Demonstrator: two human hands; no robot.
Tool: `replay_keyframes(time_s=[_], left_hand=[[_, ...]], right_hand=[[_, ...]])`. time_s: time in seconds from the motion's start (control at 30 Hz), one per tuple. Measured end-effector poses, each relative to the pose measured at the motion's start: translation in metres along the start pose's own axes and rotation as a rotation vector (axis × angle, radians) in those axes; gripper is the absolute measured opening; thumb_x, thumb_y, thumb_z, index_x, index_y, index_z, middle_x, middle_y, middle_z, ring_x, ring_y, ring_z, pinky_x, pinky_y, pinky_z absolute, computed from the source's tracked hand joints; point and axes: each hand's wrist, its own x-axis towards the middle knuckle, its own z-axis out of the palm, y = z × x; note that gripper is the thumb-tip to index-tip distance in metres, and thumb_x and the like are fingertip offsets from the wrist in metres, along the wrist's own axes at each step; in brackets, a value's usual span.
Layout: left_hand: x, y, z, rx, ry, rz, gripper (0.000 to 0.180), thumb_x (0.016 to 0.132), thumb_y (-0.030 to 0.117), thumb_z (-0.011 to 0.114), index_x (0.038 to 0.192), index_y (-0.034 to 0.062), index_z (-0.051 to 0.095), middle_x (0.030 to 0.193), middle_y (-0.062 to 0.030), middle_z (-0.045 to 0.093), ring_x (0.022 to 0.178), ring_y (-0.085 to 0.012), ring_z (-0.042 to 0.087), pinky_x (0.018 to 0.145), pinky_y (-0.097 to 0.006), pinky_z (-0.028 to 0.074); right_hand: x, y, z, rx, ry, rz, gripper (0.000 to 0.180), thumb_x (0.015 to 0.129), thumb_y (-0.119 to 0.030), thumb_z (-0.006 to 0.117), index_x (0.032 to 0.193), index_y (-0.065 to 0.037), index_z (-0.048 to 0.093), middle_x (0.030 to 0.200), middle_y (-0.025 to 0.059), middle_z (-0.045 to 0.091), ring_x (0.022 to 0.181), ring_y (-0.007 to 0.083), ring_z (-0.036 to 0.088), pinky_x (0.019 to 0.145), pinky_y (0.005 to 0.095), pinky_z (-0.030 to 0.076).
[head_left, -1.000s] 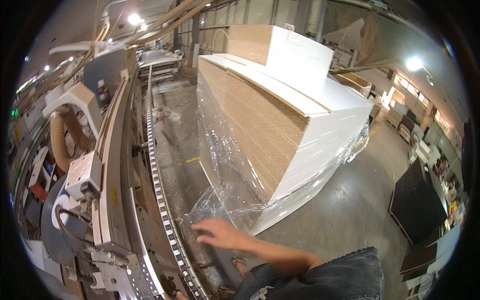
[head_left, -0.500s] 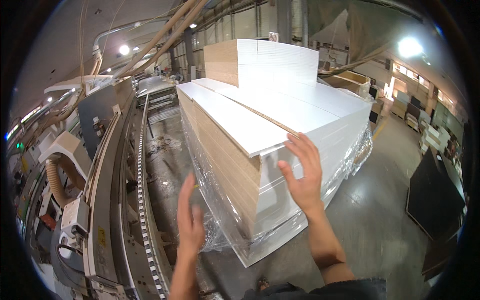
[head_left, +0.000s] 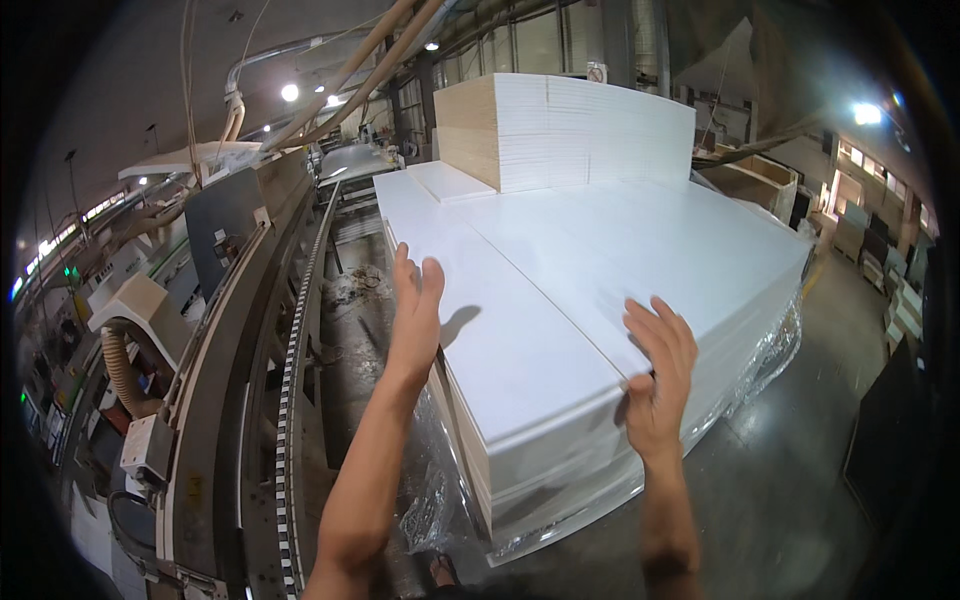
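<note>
A white panel [head_left: 530, 355] lies on top of a large stack of white-faced boards [head_left: 560, 480], its long side along a thin seam with the panel beside it. My left hand [head_left: 412, 315] is over the panel's left edge, fingers up, thumb apart, and casts a shadow on the white face. Whether it touches the edge I cannot tell. At the near end of the seam my right hand [head_left: 660, 385] is spread, its thumb close to the panels' front edge. Neither hand holds anything.
A block of smaller white boards [head_left: 590, 135] stands on the stack's far part. Clear plastic film [head_left: 435, 500] hangs round its base. Along the left runs a machine with a long rail [head_left: 290, 400] and a ribbed hose [head_left: 122, 370]. Dark panels [head_left: 890, 440] lean at the right.
The top panel, earlier overhanging with a gap along its side, now lies close against its neighbour. My left hand has risen to its left edge; my right hand is lower in view. The view has shifted.
</note>
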Motion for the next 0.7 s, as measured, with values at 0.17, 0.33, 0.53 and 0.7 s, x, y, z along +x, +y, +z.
replay_keyframes(time_s=[0.17,0.33,0.53,0.7], left_hand=[[0.077,-0.029,-0.062,0.358,-0.066,0.285,0.078,0.098,0.054,0.066,0.149,-0.0029,0.048,0.155,-0.0287,0.046,0.144,-0.0402,0.046,0.119,-0.049,0.035],[0.318,-0.069,-0.068,1.034,-0.207,0.042,0.098,0.099,0.077,0.040,0.142,-0.0100,0.056,0.142,-0.0331,0.058,0.135,-0.0454,0.054,0.116,-0.048,0.039],[0.446,-0.158,-0.032,0.912,-0.548,-0.214,0.104,0.098,0.082,0.033,0.144,-0.0089,0.055,0.154,-0.0308,0.048,0.148,-0.0431,0.039,0.117,-0.057,0.033],[0.431,-0.148,0.008,0.666,-0.443,-0.401,0.109,0.095,0.082,0.043,0.157,-0.0072,0.033,0.164,-0.0298,0.032,0.153,-0.0452,0.028,0.120,-0.064,0.023]], right_hand=[[-0.011,0.008,0.004,-0.208,0.106,0.049,0.078,0.109,-0.061,0.022,0.106,-0.001,0.073,0.112,0.0147,0.075,0.107,0.0347,0.066,0.112,0.0549,0.035],[-0.011,0.006,0.022,-0.172,0.194,0.071,0.086,0.107,-0.066,0.013,0.097,-0.005,0.072,0.101,0.0129,0.074,0.098,0.0319,0.065,0.110,0.0564,0.036],[-0.015,0.012,0.031,-0.186,0.248,0.072,0.091,0.106,-0.070,0.008,0.091,-0.006,0.071,0.097,0.0122,0.074,0.097,0.0301,0.063,0.111,0.0557,0.034],[-0.020,0.012,0.028,-0.222,0.278,0.096,0.093,0.104,-0.074,0.008,0.087,-0.006,0.070,0.094,0.0114,0.073,0.096,0.0284,0.063,0.112,0.0553,0.034]])
